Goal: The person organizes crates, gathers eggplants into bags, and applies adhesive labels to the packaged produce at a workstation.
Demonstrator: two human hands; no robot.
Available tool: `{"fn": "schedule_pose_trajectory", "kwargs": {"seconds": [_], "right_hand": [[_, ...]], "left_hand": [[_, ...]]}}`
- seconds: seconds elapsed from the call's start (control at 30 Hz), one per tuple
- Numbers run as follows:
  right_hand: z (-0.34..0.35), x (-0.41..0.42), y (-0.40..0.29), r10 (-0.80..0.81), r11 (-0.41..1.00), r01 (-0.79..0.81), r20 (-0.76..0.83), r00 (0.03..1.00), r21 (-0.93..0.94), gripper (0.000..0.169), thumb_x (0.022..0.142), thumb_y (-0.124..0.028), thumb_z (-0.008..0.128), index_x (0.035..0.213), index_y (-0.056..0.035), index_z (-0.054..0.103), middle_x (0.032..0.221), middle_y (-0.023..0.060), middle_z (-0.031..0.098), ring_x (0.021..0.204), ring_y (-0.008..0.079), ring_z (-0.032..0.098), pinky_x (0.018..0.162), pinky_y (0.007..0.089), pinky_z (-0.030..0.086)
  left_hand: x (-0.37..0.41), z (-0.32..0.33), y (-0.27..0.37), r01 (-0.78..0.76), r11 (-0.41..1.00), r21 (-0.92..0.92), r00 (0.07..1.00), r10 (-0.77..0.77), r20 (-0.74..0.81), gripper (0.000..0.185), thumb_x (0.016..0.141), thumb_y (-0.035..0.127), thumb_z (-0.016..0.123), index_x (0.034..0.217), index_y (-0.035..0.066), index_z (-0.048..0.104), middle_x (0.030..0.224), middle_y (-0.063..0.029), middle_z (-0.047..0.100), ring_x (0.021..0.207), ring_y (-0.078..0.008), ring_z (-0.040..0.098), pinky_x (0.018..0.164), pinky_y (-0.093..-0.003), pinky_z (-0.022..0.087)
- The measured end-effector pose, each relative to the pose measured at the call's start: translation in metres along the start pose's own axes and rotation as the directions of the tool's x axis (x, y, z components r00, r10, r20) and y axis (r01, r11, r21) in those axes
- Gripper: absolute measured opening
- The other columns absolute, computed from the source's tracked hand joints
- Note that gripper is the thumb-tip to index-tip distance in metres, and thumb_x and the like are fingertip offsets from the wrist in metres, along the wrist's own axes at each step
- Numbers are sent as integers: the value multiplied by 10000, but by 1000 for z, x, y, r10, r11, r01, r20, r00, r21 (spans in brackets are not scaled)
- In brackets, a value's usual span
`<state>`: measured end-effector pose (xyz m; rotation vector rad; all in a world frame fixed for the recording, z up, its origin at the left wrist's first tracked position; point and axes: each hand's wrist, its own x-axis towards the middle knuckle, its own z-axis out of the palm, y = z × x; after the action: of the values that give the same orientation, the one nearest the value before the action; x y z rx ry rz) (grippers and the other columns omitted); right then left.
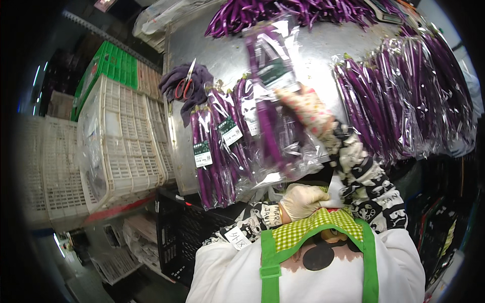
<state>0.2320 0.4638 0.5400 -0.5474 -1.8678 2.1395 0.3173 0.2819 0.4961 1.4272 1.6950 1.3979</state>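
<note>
My right hand (305, 108), in a floral-patterned glove or sleeve cover, grips a clear plastic bag of long purple eggplants (267, 125). That bag carries a green and white label and is blurred, above other bags. In a pale thin glove, my left hand (303, 200) is curled close to my chest. It lies beside a white piece (335, 193); whether it grips this piece I cannot tell. Labelled bags of eggplants (206, 155) lie left of the held bag on the metal table (314, 49). More bagged eggplants (394, 98) lie in a row at the right.
Loose eggplants (261, 15) are heaped at the table's far side. Scissors with red handles (185, 89) rest on a dark purple cloth (202, 77) at the left edge. White plastic crates (125, 140) and a green crate (113, 62) stand left. A black crate (182, 231) is below.
</note>
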Motion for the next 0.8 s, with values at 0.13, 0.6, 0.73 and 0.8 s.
{"fn": "schedule_pose_trajectory", "kwargs": {"seconds": [0.13,0.6,0.73,0.8], "right_hand": [[49,-7,-2,174,916,-146,42,984,-373,666,833,-430,641,1265,50,478,1119,239,598,1076,295,567,918,362,448],[-164,-108,79,175,-15,-557,-551,816,-830,843,740,-460,665,1389,-50,317,1258,170,461,1177,327,457,973,471,341],[-142,-99,80,259,157,-458,-411,874,-875,877,702,-411,693,1419,-103,294,1184,224,497,1132,352,497,968,444,374],[-132,-97,74,317,214,-427,-351,881,-879,857,719,-415,686,1431,-135,301,1249,228,471,1153,352,503,995,416,382]], "left_hand": [[-4,-11,-4,109,992,-60,994,-110,-2,107,802,135,680,815,30,667,708,-121,625,633,-248,636,565,-328,496],[25,5,-18,151,911,-383,982,-183,-47,228,832,26,599,1050,-29,638,1083,-141,628,956,-211,622,831,-290,479],[35,21,-10,111,847,-519,993,-108,36,229,866,-28,563,1083,-22,635,1053,-140,649,974,-226,627,885,-300,474],[47,17,-1,160,886,-436,985,-112,133,156,849,10,634,1000,-27,653,962,-126,676,875,-154,647,783,-265,518]]}}
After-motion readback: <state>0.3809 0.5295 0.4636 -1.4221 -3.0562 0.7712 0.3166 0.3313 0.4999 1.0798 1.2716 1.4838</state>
